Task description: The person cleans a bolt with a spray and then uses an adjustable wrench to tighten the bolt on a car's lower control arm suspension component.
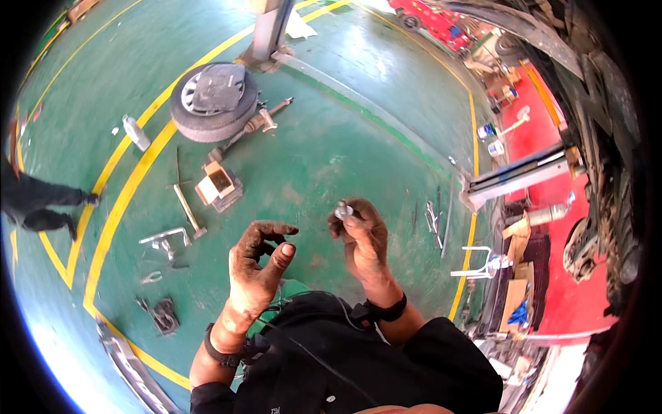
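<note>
My right hand (365, 238), blackened with grime, pinches a small shiny metal part (343, 210) with a round body and a short stub on top. Its exact kind is too small to make out. My left hand (256, 265) is raised a little to the left of it, fingers bent and the thumb apart, holding nothing. Both hands are over the green floor in front of my body, with a gap between them. A dark strap sits on each wrist.
Left of my hands lie a hammer (187, 210), an open cardboard box (219, 182), a metal puller (167, 243) and a wheel (214, 114) with a drive shaft (255, 125). A lift arm (517, 174) and several tools are at right. Another person's legs (45, 200) show far left.
</note>
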`<state>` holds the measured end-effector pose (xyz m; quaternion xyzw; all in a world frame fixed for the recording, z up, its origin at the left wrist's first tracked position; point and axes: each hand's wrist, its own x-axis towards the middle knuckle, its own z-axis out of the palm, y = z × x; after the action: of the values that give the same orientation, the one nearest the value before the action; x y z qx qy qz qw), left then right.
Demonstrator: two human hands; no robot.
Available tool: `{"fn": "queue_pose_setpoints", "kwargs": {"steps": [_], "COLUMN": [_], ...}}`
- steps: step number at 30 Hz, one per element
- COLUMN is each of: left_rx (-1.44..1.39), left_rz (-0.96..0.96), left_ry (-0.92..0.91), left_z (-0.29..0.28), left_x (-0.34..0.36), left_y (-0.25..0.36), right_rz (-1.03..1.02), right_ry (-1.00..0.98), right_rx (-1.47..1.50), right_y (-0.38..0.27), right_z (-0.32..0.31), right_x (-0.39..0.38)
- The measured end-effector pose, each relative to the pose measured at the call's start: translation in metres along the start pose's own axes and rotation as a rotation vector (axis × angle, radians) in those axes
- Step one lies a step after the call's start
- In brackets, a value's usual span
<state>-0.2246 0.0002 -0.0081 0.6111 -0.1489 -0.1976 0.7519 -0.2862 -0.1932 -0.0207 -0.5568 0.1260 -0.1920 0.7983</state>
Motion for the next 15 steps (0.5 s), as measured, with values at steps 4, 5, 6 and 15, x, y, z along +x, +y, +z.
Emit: {"fn": "queue_pose_setpoints", "kwargs": {"steps": [4, 5, 6, 15], "left_rx": [0.377, 0.458, 0.537, 0.809], "left_rz": [0.397, 0.476, 0.556, 1.296], "left_ry": [-0.117, -0.126, -0.139, 0.155], "left_z": [0.003, 0.007, 0.015, 0.107], "left_x": [0.056, 0.070, 0.083, 0.229], "left_y": [0.028, 0.038, 0.047, 0.146], "right_rz": [-0.042, -0.040, -0.056, -0.151], "right_ry": [0.150, 0.181, 0.227, 0.350], "right_rx": [0.044, 0.044, 0.063, -0.033], "right_y": [-0.003, -0.002, 0.000, -0.046], "right_z": [-0.022, -0.026, -0.030, -0.086], "right_x": [0.000, 0.000, -0.002, 0.048]}}
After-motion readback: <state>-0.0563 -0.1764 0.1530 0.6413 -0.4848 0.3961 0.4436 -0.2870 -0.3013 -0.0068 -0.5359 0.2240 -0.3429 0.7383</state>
